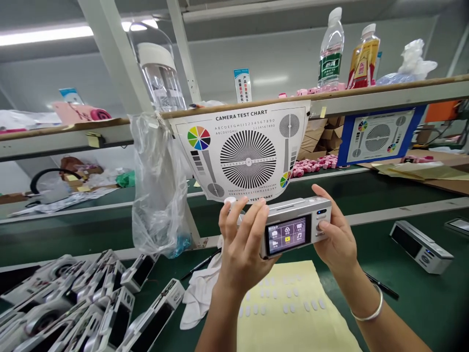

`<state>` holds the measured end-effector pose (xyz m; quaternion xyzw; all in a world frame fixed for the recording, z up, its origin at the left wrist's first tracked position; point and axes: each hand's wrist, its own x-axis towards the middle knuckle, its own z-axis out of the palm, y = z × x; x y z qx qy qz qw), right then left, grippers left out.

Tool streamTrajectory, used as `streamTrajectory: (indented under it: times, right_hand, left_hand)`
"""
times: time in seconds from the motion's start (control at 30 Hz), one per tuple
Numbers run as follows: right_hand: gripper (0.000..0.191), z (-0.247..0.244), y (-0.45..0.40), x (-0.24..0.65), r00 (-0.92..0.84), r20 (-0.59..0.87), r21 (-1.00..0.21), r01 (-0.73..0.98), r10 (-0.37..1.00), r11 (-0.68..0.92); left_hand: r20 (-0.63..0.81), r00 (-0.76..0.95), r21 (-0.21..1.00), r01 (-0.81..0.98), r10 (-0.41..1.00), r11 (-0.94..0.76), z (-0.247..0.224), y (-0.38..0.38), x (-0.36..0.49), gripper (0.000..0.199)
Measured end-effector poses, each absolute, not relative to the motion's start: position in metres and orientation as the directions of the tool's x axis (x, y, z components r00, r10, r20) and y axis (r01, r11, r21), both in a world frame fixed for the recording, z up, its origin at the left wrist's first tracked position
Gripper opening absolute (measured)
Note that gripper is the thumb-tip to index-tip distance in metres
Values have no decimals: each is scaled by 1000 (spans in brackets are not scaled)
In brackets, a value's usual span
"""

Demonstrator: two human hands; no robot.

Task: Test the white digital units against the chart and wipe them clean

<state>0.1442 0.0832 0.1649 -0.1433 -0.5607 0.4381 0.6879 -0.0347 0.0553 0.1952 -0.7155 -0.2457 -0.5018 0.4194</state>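
The left hand (240, 249) and right hand (337, 234) held a silver handheld camera (293, 227) up in front of the wearer, above the tabletop, its lit touchscreen (287, 235) facing back toward them; the left hand's grip was a firm, narrow one, its fingers (249, 215) curled over the camera's left end, and the right hand's grip wrapped the right end, with its fingers (324, 203) along the top edge; a silver bangle (367, 305) circled the right wrist; below the hands lay a yellow sheet (289, 313) dotted with small pale oval stickers, with a white cloth (200, 293) crumpled beside it and a black stylus (383, 286) near the right forearm; more silver cameras (73, 303) lay heaped at lower left on the green tabletop (414, 293), and a single one (420, 247) lay off to the right; just beyond the raised camera, a printed camera test chart (242, 146) hung from a wooden shelf (330, 100), beside a clear plastic bag (159, 186); a second chart in a blue frame (377, 134) stood further right, and plastic bottles (330, 54) stood on the shelf
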Motion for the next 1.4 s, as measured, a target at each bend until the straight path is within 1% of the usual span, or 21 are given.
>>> streamTrajectory:
  times: [0.07,0.17,0.27,0.33,0.4,0.5,0.6,0.7,0.8,0.93,1.0,1.07,1.13,1.2,1.3,1.4]
  right_hand:
    - [59,167,82,144,-4,638,-692,-441,770,571]
    - [57,170,80,142,-31,614,-713,-450,788,538]
    - [55,172,77,139,-36,577,-757,-398,816,518]
    - [53,172,75,137,-21,565,-785,-323,825,529]
    - [53,173,73,136,-22,566,-804,-233,824,547]
    - [56,171,75,136,-36,609,-793,-58,793,606]
    - [61,166,82,138,-34,725,-683,93,688,724]
    - [63,161,90,140,-38,803,-585,146,595,798]
    - [62,160,92,142,-54,814,-565,157,578,810]
    - [60,164,90,146,-80,792,-599,94,606,795]
    - [58,165,89,149,-120,746,-662,-20,655,749]
    - [56,166,89,153,-200,683,-731,-167,703,662]
    - [55,167,89,157,-272,639,-768,-280,720,576]
    - [53,168,89,159,-312,631,-772,-345,710,534]
    - [48,170,86,157,-306,639,-754,-431,706,495]
    - [44,172,80,151,-305,616,-761,-469,726,448]
  left_hand:
    - [925,375,-353,777,-68,-521,195,55,-33,66]
    - [930,367,-318,764,-29,-561,196,58,-37,67]
    - [929,360,-240,758,82,-607,195,64,-45,68]
    - [918,357,-180,764,174,-619,194,68,-49,68]
    - [900,363,-147,774,241,-615,193,72,-53,68]
    - [888,385,-177,791,250,-586,191,75,-54,66]
    - [892,408,-262,816,192,-515,191,75,-51,58]
    - [893,426,-326,835,146,-442,192,72,-48,54]
    - [887,442,-350,833,134,-428,192,69,-47,55]
    - [887,445,-353,828,126,-437,194,65,-48,57]
    - [888,441,-347,827,126,-443,195,61,-48,59]
    - [894,431,-331,822,124,-464,196,57,-48,61]
    - [904,414,-312,813,110,-492,197,54,-47,63]
    - [913,401,-304,798,81,-520,197,52,-47,66]
    - [920,387,-290,780,64,-555,197,52,-48,73]
    - [926,371,-262,761,67,-593,196,55,-50,85]
